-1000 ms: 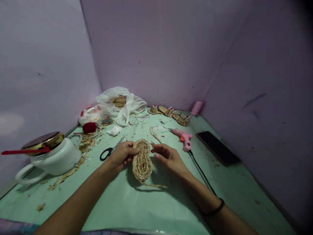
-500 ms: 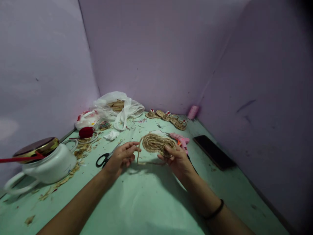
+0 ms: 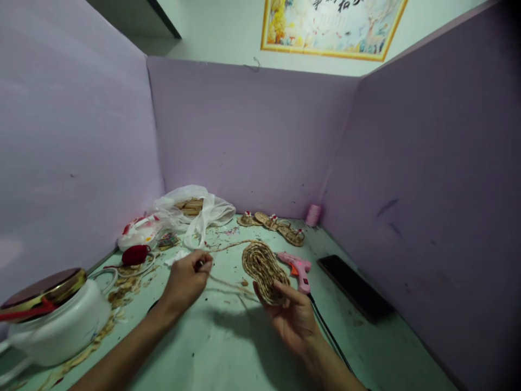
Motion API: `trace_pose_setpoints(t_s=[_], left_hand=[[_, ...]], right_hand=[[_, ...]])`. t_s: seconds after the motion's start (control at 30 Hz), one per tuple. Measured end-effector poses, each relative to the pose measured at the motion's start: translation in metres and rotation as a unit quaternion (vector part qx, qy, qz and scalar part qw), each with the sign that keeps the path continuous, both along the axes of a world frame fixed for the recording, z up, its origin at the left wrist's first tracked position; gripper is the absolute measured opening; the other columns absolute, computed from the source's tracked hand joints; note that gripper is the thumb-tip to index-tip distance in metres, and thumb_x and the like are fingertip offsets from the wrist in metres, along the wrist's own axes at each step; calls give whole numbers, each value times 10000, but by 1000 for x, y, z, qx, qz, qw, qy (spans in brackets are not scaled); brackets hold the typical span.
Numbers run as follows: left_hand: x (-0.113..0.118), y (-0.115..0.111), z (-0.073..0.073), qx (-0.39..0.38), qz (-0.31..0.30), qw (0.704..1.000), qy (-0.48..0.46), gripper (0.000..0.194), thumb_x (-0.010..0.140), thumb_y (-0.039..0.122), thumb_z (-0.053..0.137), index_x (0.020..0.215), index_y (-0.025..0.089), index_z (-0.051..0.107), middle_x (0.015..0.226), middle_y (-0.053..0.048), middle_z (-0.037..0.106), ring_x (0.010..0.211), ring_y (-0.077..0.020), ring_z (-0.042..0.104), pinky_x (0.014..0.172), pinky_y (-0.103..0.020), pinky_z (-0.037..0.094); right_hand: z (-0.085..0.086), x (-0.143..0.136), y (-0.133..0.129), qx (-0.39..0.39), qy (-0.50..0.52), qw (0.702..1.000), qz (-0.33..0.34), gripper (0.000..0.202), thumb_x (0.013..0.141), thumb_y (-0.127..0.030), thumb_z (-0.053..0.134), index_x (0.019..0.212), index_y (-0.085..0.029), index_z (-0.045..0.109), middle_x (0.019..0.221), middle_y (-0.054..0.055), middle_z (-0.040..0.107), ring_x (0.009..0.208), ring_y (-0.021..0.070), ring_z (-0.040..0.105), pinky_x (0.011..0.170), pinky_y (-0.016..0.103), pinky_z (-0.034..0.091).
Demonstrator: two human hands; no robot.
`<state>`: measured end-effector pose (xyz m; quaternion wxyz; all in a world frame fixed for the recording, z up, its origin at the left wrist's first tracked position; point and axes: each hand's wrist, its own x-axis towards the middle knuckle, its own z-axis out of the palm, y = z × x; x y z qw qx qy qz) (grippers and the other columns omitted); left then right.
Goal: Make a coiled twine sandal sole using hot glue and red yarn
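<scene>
A coiled straw sole [image 3: 264,269], shaped like a small shoe sole, is held up above the table by my right hand [image 3: 291,320], thumb on its face and fingers behind. From its top a braided straw cord [image 3: 232,246] stretches left to my left hand [image 3: 190,276], whose fingers are pinched closed around it. A loose length of the cord trails back below, toward the sole. Just right of the sole lies a pink glue gun [image 3: 299,267] with a black cable. Several small woven sandals [image 3: 271,221] with red and white beads rest at the back.
At the left stand a white enamel pot [image 3: 61,326] with a gold-rimmed lid and a ball of red yarn [image 3: 135,254]. A plastic bag [image 3: 211,209] of straw lies behind. On the right are a black phone [image 3: 354,288] and a pink thread spool [image 3: 313,215]. Purple partitions enclose the table.
My left hand has drawn the cord leftward, pulling it taut, and its fingers have closed. The sole has turned more upright in my right hand. The camera view has tilted up.
</scene>
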<state>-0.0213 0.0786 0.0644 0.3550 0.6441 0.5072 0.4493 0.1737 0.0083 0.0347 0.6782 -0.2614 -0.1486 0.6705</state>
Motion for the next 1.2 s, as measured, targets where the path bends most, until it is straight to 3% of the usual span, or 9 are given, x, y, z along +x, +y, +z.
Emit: trace_pose_setpoints(t_s=[0.13, 0.23, 0.33, 0.43, 0.6, 0.83, 0.97, 1.1, 1.2], left_hand=[[2, 7, 38, 205, 88, 962, 159, 509, 641, 124, 481, 1147, 167, 514, 1188, -104, 499, 863, -202, 548, 845, -336, 414], [10, -11, 37, 238, 186, 941, 151, 496, 662, 149, 470, 1156, 123, 488, 1176, -144, 481, 804, -204, 549, 781, -343, 441], [19, -35, 15, 50, 61, 996, 49, 262, 681, 362, 543, 789, 129, 590, 689, -60, 570, 560, -163, 510, 540, -287, 432], [29, -46, -6, -135, -58, 983, -113, 454, 599, 508, 619, 851, 132, 578, 558, 8, 519, 437, -110, 431, 389, -219, 312], [28, -42, -11, -170, -90, 957, -216, 384, 553, 495, 665, 629, 154, 505, 406, 81, 376, 350, -37, 288, 368, -178, 160], [20, -44, -22, -206, -122, 966, -95, 332, 584, 480, 553, 627, 152, 530, 368, 47, 434, 325, -56, 308, 360, -191, 215], [25, -46, -25, -215, -138, 967, -20, 301, 603, 464, 527, 602, 164, 552, 383, 20, 476, 319, -89, 352, 371, -221, 274], [-6, -34, -8, -146, -88, 981, 95, 174, 602, 345, 577, 583, 175, 612, 576, -35, 604, 556, -163, 526, 516, -245, 343], [-42, -19, -1, -79, 39, 896, 436, 214, 634, 329, 535, 742, 197, 664, 747, -90, 668, 746, -271, 591, 577, -293, 352]], right_hand=[[0, 1, 1, -11, 32, 999, -23, 214, 564, -63, 672, 739, -184, 699, 843, 32, 737, 763, 171, 673, 784, 304, 538], [0, 0, 1, -2, 33, 999, -30, 198, 549, -73, 695, 710, -189, 697, 822, 28, 734, 763, 170, 671, 760, 288, 542], [0, -6, -2, 17, 18, 1000, -5, 197, 556, -99, 714, 735, -177, 697, 828, 38, 725, 785, 165, 661, 761, 256, 527], [-3, -14, -5, 30, -10, 999, 16, 252, 549, -126, 736, 793, -171, 695, 875, 45, 713, 793, 160, 646, 754, 237, 510], [-20, -20, -7, 63, -128, 988, 57, 347, 571, -230, 763, 895, -175, 653, 802, 38, 698, 661, 167, 626, 625, 270, 491], [-24, -15, -5, 50, -321, 943, 65, 485, 687, -491, 671, 1067, -200, 594, 899, 45, 668, 731, 177, 608, 592, 269, 460], [-22, -16, -5, 42, -340, 938, 55, 378, 632, -469, 719, 838, -160, 645, 716, 20, 642, 593, 137, 549, 530, 243, 419], [-24, -13, 0, 8, -326, 945, 12, 322, 613, -428, 733, 730, -148, 628, 628, 1, 603, 564, 130, 518, 525, 245, 405], [-24, -9, 3, -6, -318, 948, -5, 275, 632, -385, 720, 722, -146, 618, 612, -14, 589, 563, 113, 502, 547, 235, 396]])
